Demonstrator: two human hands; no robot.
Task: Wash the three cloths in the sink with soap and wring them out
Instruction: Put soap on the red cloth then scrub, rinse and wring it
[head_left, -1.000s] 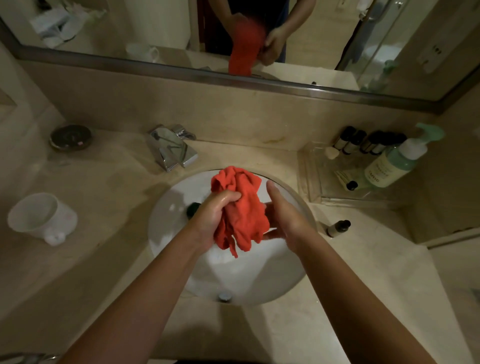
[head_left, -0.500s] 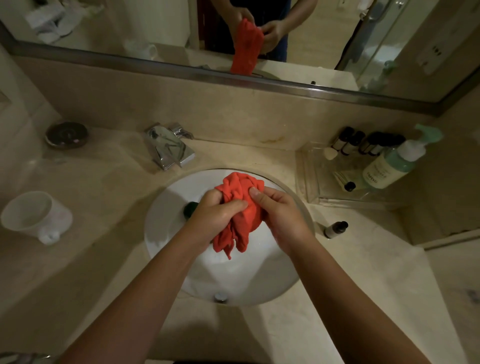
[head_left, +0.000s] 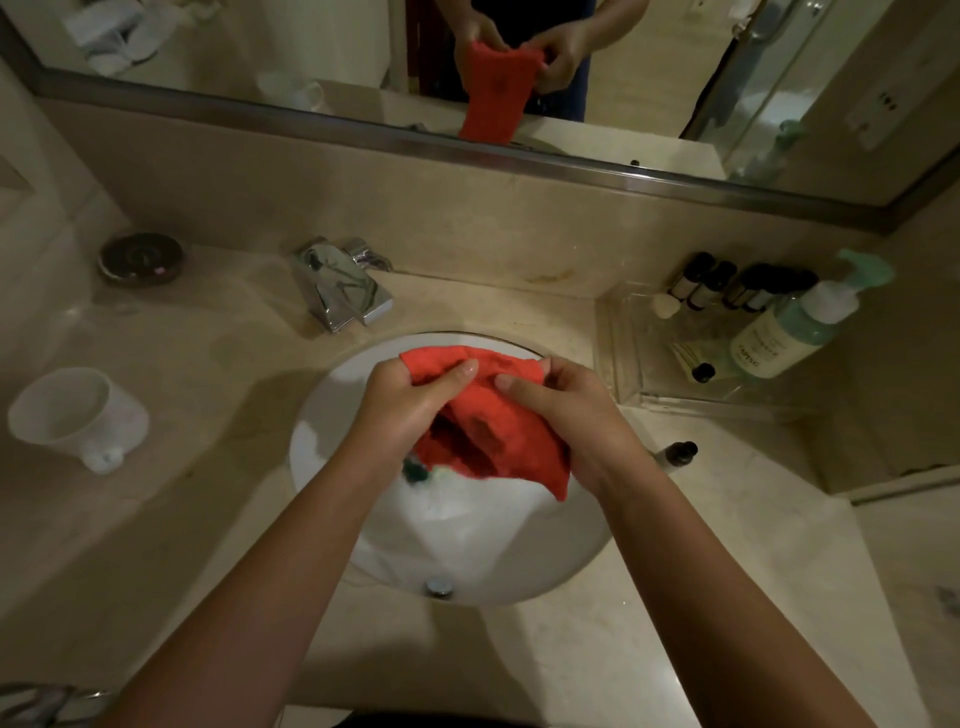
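Pinching the red cloth's (head_left: 493, 431) top edge, both hands' fingers (head_left: 462, 370) hold it above the sink (head_left: 332, 415).

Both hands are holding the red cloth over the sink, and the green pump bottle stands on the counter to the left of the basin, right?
Not quite. The head view shows the green pump bottle on the right of the sink. Both hands, left hand and right hand, do hold the red cloth over it.
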